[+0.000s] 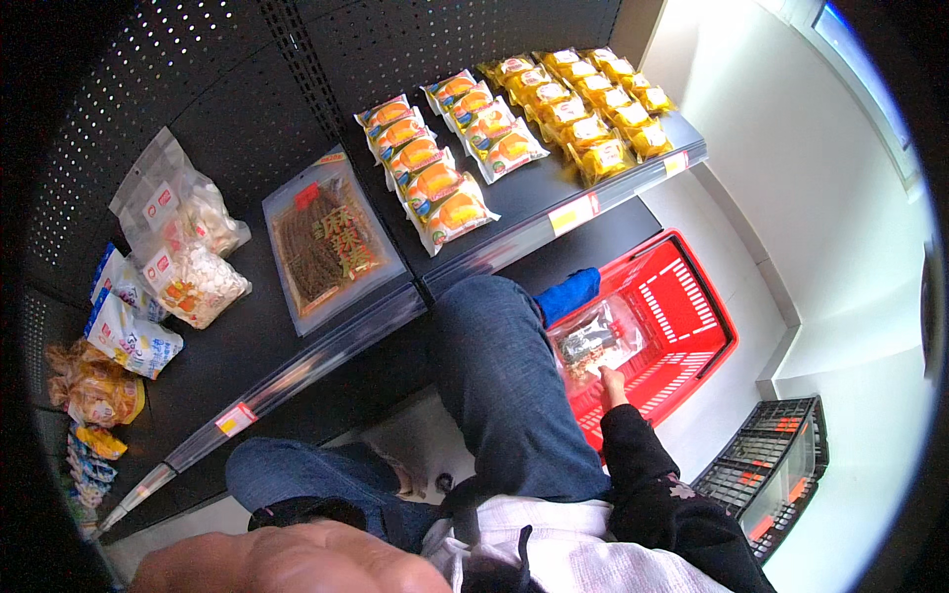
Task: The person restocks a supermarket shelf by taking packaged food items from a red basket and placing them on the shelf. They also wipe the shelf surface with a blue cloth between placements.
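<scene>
My right hand (612, 385), in a black sleeve, reaches down into a red plastic shopping basket (678, 293). Its fingers pinch the edge of a clear plastic food packet (593, 341) that lies inside. My left hand (289, 560) is very close to the camera at the bottom, with only its knuckles and back showing. Its fingertips are hidden. Something blue and cloth-like (569, 296) rests at the basket's near side, beside my denim-covered knee (504, 370).
A black shelf (530, 194) ahead carries wrapped breads (434, 189), yellow snack packs (571, 111), a flat brown snack pack (330, 241) and bagged goods (196, 285). Black plastic crates (771, 459) stand by the white wall (838, 259) at right.
</scene>
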The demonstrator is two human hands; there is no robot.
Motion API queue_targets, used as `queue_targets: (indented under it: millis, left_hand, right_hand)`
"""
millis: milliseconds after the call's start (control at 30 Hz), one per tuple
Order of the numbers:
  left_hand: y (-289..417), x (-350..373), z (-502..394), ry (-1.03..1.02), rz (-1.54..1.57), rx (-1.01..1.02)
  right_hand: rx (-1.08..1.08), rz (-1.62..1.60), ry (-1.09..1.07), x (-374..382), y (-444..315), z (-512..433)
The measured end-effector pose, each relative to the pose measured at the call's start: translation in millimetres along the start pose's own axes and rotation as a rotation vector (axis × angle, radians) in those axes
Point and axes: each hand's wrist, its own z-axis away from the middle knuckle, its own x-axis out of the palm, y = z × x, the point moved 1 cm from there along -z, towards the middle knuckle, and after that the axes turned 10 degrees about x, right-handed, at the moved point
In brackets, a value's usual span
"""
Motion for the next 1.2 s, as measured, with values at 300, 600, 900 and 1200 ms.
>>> queue_targets:
  millis: [300, 600, 900, 1200]
  left_hand:
    - [-8, 0, 0, -0.005, -0.047, 0.03]
    - [6, 1, -6, -0.024, -0.073, 0.071]
    - [5, -51, 13, 0.135, -0.376, -0.081]
    - [-65, -134, 73, 0.275, -0.47, -0.688]
  right_hand:
    - [-0.028, -0.2, -0.234, 5, -15, 24]
    - [-0.125, -0.158, -0.217, 19, -28, 29]
    - [-0.557, -0.061, -0.171, -47, -82, 98]
    - [-0.879, -0.291, -0.559, -56, -185, 290]
